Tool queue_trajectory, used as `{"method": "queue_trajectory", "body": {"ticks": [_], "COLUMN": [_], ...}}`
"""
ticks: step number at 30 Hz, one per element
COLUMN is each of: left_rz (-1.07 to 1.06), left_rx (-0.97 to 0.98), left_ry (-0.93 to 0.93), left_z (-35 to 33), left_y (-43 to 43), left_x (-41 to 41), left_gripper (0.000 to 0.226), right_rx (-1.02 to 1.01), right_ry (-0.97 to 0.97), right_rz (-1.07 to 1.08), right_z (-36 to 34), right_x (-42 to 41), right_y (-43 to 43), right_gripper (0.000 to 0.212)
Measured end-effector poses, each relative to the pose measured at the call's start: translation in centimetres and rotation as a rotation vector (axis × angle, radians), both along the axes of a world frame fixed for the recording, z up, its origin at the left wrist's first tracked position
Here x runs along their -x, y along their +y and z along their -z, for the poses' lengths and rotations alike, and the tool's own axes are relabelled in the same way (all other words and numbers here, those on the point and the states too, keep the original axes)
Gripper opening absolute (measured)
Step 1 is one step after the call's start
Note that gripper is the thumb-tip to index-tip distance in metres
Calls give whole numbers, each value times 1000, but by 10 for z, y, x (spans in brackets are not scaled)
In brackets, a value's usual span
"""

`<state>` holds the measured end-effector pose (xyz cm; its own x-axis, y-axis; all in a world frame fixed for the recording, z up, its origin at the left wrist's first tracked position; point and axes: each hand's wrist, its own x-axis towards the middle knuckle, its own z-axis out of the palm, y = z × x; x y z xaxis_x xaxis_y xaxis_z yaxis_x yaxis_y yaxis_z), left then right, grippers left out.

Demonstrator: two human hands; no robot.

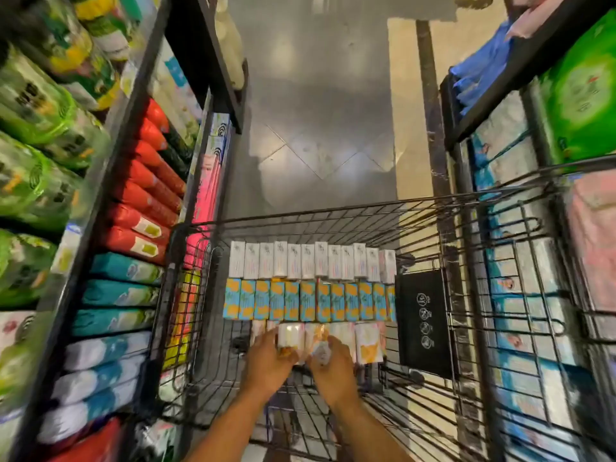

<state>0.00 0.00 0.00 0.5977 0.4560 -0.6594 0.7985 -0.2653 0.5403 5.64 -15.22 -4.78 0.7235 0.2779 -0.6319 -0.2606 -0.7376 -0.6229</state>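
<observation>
I count one cart. In it are twelve white boxes in the far row and twelve blue-and-orange boxes in the middle row. The pale packs I cannot count exactly: my two hands, left hand and right hand, cover some.

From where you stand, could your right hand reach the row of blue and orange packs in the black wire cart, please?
Probably yes: the right hand is inside the black wire cart, gripping a pale wrapped pack, and the blue and orange packs stand uncovered in the next row beyond.
</observation>
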Motion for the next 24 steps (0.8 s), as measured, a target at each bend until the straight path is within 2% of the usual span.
{"method": "queue_trajectory", "body": {"ticks": [2,5,6,9,12,16,21,24], "left_rz": [-20,-67,-99,-182,-226,-257,-226,-228], "left_rx": [-2,30,34,53,40,37,115,135], "left_ry": [51,112,129,115,104,100,110,128], "left_z": [23,90,103,96,85,106,77,75], "left_y": [1,-2,-3,-9,-14,-12,-2,6], "left_x": [2,15,18,4,-6,1,-8,-6], "left_gripper": [50,60,62,68,69,69,55,59], "right_rx": [19,124,157,217,267,281,341,314], "right_ry": [-6,9,12,-14,-8,-65,-96,-49], "right_rz": [23,8,12,-20,7,51,-8,-13], "right_z": [19,17,22,11,16,38,24,24], "right_x": [2,-3,-2,-11,-12,-9,-3,2], "right_y": [-4,2,2,13,21,23,27,32], "right_gripper": [78,44,40,43,23,24,44,55]}}
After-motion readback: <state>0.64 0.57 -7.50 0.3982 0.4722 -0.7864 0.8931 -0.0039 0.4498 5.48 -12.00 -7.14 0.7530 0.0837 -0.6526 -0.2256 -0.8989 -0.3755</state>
